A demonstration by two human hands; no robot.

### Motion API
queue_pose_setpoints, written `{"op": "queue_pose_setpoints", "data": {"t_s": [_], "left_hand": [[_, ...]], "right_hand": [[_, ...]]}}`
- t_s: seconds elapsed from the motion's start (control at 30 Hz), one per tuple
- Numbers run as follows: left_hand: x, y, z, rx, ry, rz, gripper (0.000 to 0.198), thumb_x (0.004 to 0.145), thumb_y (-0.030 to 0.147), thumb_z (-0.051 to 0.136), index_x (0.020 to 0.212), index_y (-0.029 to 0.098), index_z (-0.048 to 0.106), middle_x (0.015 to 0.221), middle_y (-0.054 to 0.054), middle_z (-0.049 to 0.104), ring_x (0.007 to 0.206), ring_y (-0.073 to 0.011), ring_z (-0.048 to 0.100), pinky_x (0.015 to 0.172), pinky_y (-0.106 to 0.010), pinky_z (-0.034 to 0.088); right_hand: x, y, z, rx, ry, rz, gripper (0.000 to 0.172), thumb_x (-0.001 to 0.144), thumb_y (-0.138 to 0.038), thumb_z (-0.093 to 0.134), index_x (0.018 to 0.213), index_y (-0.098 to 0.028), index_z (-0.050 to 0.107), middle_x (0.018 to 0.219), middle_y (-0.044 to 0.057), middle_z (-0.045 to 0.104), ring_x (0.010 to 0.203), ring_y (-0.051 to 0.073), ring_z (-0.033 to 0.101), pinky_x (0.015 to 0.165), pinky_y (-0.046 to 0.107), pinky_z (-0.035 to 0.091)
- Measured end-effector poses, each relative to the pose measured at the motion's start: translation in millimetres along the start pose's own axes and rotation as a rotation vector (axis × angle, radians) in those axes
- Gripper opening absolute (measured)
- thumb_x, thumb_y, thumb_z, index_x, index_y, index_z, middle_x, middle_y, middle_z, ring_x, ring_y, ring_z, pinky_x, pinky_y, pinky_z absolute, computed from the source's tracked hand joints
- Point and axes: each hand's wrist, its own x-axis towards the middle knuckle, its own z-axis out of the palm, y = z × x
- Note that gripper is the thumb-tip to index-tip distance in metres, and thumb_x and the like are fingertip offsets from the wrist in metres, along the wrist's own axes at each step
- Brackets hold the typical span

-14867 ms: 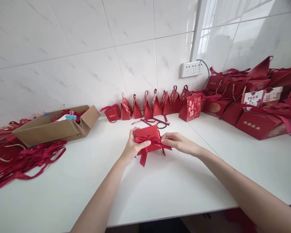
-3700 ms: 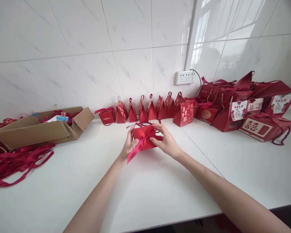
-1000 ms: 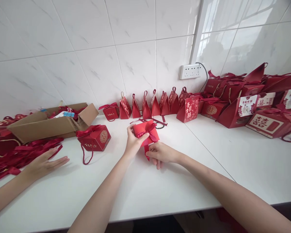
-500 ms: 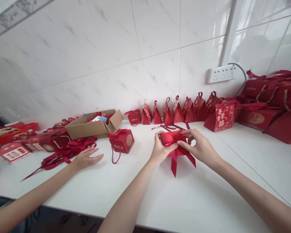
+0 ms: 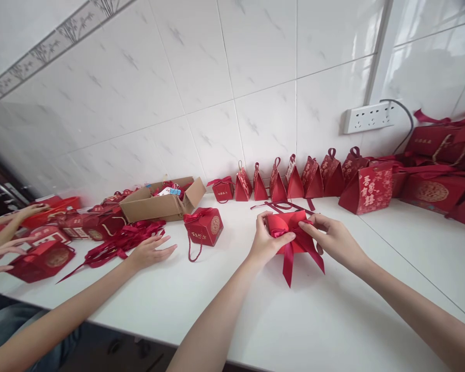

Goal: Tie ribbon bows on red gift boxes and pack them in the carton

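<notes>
A small red gift box with a red ribbon tied round it rests on the white counter. My left hand grips the box's left side, thumb pressed on the top by the knot. My right hand pinches the ribbon at the box's right side. Two ribbon tails hang down in front of the box.
Another person's hand lies flat on the counter at left, near a red cube box with a cord handle. Behind are a cardboard box, loose ribbons, a row of small red pouches and larger red bags.
My view has swung left, bringing in more boxes and other hands at far left. My hands keep hold of the box; my right hand shifted along the ribbon.
</notes>
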Motion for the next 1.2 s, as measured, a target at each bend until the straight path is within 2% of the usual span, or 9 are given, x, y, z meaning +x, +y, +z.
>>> {"op": "queue_pose_setpoints", "data": {"t_s": [0.27, 0.37, 0.5, 0.6, 0.67, 0.8, 0.93, 1.07, 1.2], "left_hand": [[-0.8, -3.5, 1.4, 0.036, -0.012, -0.009, 0.064, 0.062, 0.028, 0.077, 0.113, 0.024, 0.038, 0.105, -0.006, 0.052, 0.099, -0.0218, 0.055, 0.092, -0.039, 0.042], [2.6, -0.4, -6.6, 0.106, 0.001, 0.078, 0.057, 0.071, 0.04, 0.068, 0.116, 0.023, 0.039, 0.117, -0.011, 0.05, 0.118, -0.0285, 0.045, 0.1, -0.045, 0.035], [11.8, 12.5, -46.6, 0.425, 0.504, 0.418, 0.077, 0.06, 0.041, 0.075, 0.122, 0.023, 0.034, 0.141, -0.015, 0.028, 0.139, -0.0325, 0.009, 0.11, -0.046, 0.019], [14.1, 18.6, -89.7, 0.628, 0.927, 0.417, 0.085, 0.06, 0.043, 0.074, 0.126, 0.025, 0.024, 0.146, -0.016, 0.017, 0.141, -0.0317, 0.003, 0.11, -0.05, 0.018], [12.3, 16.8, -114.5, 0.679, 1.006, 0.346, 0.086, 0.062, 0.046, 0.073, 0.127, 0.024, 0.022, 0.148, -0.018, 0.012, 0.14, -0.0334, 0.001, 0.11, -0.054, 0.01], [11.1, 3.5, -142.7, 0.633, 0.975, 0.176, 0.094, 0.056, 0.044, 0.078, 0.129, 0.022, 0.023, 0.144, -0.025, 0.019, 0.136, -0.0467, 0.007, 0.102, -0.067, 0.002], [17.2, -9.1, -145.5, 0.601, 0.893, 0.127, 0.099, 0.053, 0.033, 0.081, 0.132, 0.02, 0.022, 0.14, -0.029, 0.027, 0.129, -0.0506, 0.026, 0.1, -0.068, 0.016], [18.1, -9.5, -130.7, 0.646, 0.73, 0.35, 0.103, 0.055, 0.033, 0.079, 0.137, 0.019, 0.016, 0.143, -0.022, 0.028, 0.132, -0.0374, 0.031, 0.107, -0.051, 0.029], [13.0, 0.3, -113.2, 0.746, 0.572, 0.866, 0.106, 0.057, 0.039, 0.078, 0.137, 0.018, 0.012, 0.138, -0.023, 0.033, 0.129, -0.0324, 0.037, 0.103, -0.045, 0.037]], "right_hand": [[0.2, -1.0, -0.3, 0.018, 0.004, 0.006, 0.042, 0.074, -0.059, 0.052, 0.058, -0.021, 0.042, 0.056, -0.002, 0.049, 0.041, 0.012, 0.048, 0.039, 0.024, 0.043], [1.5, 2.0, -0.3, 0.022, -0.011, 0.015, 0.041, 0.075, -0.057, 0.051, 0.059, -0.021, 0.043, 0.057, -0.002, 0.051, 0.041, 0.011, 0.049, 0.041, 0.025, 0.043], [3.9, 8.3, 0.7, -0.002, -0.034, 0.05, 0.041, 0.077, -0.057, 0.049, 0.059, -0.021, 0.041, 0.054, -0.004, 0.049, 0.039, 0.011, 0.048, 0.045, 0.026, 0.042], [4.7, 11.7, 1.0, -0.007, -0.054, 0.063, 0.04, 0.079, -0.056, 0.049, 0.06, -0.021, 0.04, 0.053, -0.005, 0.049, 0.038, 0.011, 0.049, 0.047, 0.027, 0.043], [4.7, 12.8, 0.8, 0.011, -0.058, 0.059, 0.04, 0.079, -0.055, 0.049, 0.061, -0.021, 0.04, 0.053, -0.005, 0.048, 0.038, 0.011, 0.049, 0.047, 0.026, 0.043], [4.7, 13.3, 0.3, 0.035, -0.066, 0.049, 0.04, 0.078, -0.055, 0.05, 0.06, -0.021, 0.04, 0.053, -0.004, 0.049, 0.038, 0.012, 0.05, 0.044, 0.026, 0.043], [4.9, 12.9, 0.7, 0.032, -0.067, 0.039, 0.04, 0.078, -0.056, 0.05, 0.061, -0.021, 0.041, 0.05, -0.005, 0.049, 0.038, 0.012, 0.049, 0.044, 0.026, 0.042], [4.7, 11.5, 0.9, 0.028, -0.064, 0.044, 0.042, 0.078, -0.058, 0.049, 0.06, -0.021, 0.04, 0.049, -0.005, 0.048, 0.037, 0.011, 0.049, 0.043, 0.024, 0.04], [4.3, 10.6, 0.9, 0.024, -0.062, 0.042, 0.042, 0.079, -0.057, 0.049, 0.06, -0.021, 0.038, 0.047, -0.005, 0.047, 0.038, 0.011, 0.049, 0.043, 0.024, 0.039]]}}
